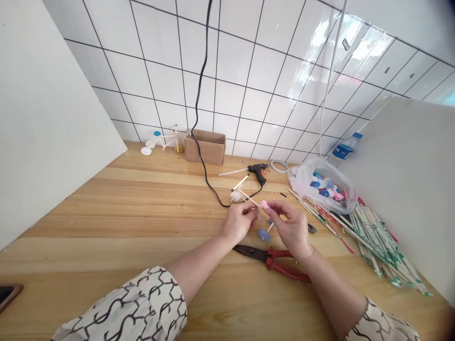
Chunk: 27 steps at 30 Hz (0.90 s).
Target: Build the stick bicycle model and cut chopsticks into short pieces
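1. We grip a thin wooden stick (249, 199) in our closed left hand (239, 221), while our right hand (288, 227) pinches a pink plastic cap (265, 204) at its tip, above the pale wooden tabletop (106, 213).
2. Squeezing too hard could snap the stick.

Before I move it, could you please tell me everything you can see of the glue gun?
The black plastic glue gun lies on the wooden table, with a pale glue stick protruding from its rear. A black cord leaves the bottom of its grip and curves away across the table. Nothing rests on it.
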Each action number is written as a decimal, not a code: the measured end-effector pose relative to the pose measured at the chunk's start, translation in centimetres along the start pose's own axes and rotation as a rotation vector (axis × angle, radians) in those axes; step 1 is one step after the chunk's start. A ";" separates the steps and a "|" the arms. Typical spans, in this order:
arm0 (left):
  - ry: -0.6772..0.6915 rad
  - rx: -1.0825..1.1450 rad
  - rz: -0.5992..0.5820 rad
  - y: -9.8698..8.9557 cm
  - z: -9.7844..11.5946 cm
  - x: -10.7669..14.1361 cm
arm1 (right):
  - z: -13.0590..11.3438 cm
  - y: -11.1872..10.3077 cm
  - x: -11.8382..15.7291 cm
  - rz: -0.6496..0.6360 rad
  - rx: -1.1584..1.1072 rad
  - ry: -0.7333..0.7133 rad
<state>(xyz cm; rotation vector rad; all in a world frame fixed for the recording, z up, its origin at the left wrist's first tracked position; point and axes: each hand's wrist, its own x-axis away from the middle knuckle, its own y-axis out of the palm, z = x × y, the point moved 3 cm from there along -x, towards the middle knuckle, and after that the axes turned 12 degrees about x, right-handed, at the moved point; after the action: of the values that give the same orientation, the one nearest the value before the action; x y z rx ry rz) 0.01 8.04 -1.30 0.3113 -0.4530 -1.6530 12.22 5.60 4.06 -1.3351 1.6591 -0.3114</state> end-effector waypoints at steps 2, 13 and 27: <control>0.006 -0.008 -0.008 0.0 0.0 0.0 | 0.2 0.0 0.1 0.006 -0.004 0.007; 0.030 -0.021 -0.033 0.2 0.4 0.2 | -0.1 0.0 0.3 0.029 0.043 -0.119; 0.024 0.013 -0.050 0.1 0.1 0.1 | 0.2 0.1 0.7 0.098 0.213 -0.330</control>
<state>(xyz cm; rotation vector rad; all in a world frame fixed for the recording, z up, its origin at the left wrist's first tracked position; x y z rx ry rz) 0.01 7.94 -1.18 0.3540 -0.4412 -1.6942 12.32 5.09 3.55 -1.0778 1.3682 -0.1914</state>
